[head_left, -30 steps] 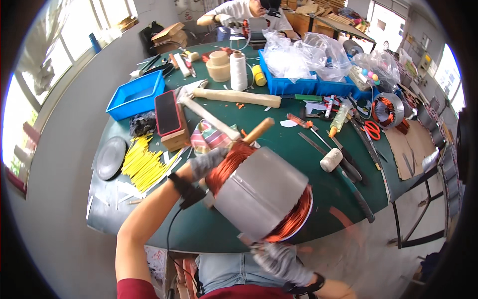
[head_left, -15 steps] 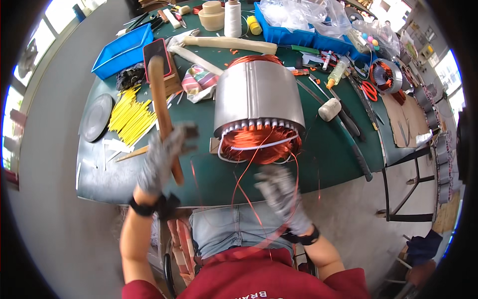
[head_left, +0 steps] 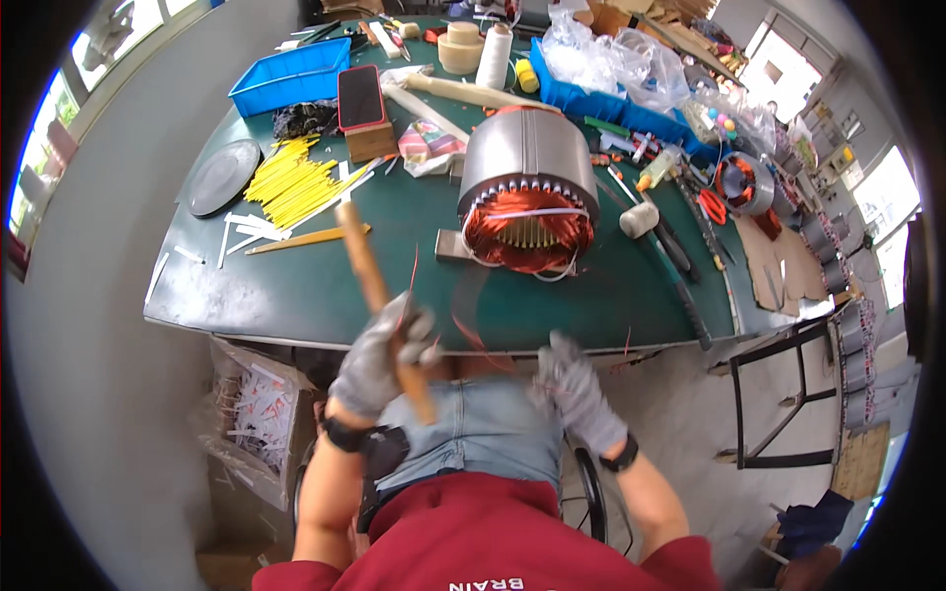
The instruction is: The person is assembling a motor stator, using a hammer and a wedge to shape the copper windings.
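Note:
My left hand, in a grey glove, is closed around a wooden stick held at a slant over the table's front edge. Further in stands a motor stator, a silver metal cylinder. Its orange-red copper windings face me, with white cord tied around them. My right hand, gloved too, is over my lap at the right; motion blurs its fingers. Thin red wire shows faintly between the hands, and whether the right hand holds any of it I cannot make out.
Yellow strips, a grey disc and a phone on a wooden block lie left. A white-headed mallet lies right, near red-handled scissors. Blue bins stand behind. Below the table's left is a box of scraps.
The view has shifted. Both hands have drawn back from the stator toward me, the left bringing the stick along. Red wires that hung before the windings no longer show there.

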`<state>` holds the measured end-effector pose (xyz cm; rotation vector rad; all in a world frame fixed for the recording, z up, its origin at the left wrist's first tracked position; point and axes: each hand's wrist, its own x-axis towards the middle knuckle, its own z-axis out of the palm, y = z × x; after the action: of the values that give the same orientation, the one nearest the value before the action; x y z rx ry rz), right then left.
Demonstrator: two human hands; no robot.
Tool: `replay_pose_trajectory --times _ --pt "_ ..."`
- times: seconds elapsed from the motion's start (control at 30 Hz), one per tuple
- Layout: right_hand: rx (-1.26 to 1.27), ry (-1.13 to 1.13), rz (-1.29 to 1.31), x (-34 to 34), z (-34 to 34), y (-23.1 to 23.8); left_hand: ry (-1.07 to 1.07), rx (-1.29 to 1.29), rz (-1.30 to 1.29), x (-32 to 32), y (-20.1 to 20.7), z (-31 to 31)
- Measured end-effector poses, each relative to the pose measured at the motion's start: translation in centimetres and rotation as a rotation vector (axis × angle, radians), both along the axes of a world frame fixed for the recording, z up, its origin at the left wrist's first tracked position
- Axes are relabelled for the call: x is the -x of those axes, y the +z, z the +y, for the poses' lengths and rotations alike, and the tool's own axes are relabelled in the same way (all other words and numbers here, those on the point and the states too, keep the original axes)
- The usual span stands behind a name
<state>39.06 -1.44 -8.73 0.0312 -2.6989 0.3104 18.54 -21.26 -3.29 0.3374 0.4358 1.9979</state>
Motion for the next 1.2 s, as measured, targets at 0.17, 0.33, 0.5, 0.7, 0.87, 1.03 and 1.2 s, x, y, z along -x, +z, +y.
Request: replay_pose_trajectory --times 0.17,0.33,0.5,0.7,0.87,1.03,1.2 --pt "0.455 -0.213 -0.106 -10.2 2.2 6.1 0.781 0.909 0.595 4.2 -0.2 -4.7" --pt "0.496 -0.254 0.451 3.5 2.5 19.5 0.642 0.640 0.822 2.9 5.9 4.0" --pt "-0.163 -0.486 -0.036 13.4 2.6 16.4 0.770 0.669 1.143 2.4 0.7 12.5" --pt "-0.024 -0.192 0.181 12.9 5.6 13.4 0.718 0.928 1.287 2.7 3.0 12.0" --pt "0.693 -0.192 0.246 11.9 6.7 9.9 0.810 0.970 1.792 2.6 6.7 12.3" --pt "0.717 -0.070 0.421 11.6 6.8 4.1 0.639 0.932 1.677 3.2 5.0 9.7" --pt "0.128 -0.226 0.147 1.6 1.2 1.4 0.619 0.953 1.387 3.7 0.6 -1.4"
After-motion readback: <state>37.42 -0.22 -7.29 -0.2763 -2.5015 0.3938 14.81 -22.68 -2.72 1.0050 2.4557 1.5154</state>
